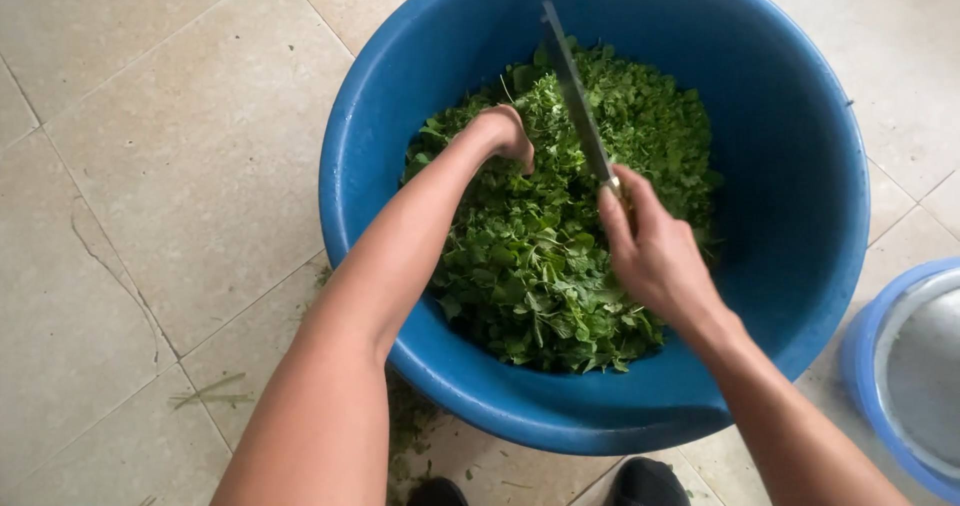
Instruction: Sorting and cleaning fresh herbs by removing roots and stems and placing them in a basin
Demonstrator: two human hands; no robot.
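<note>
Chopped greens (540,256) fill the blue basin (790,196) on the tiled floor (150,166) | your left hand (505,131) is pushed down into the leaves, wrist bent, fingers buried so its grip can't be told | your right hand (650,251) is clamped on the knife (578,101), blade angled over the greens

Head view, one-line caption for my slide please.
Right hand holds a knife over greens in a blue tub.
</note>
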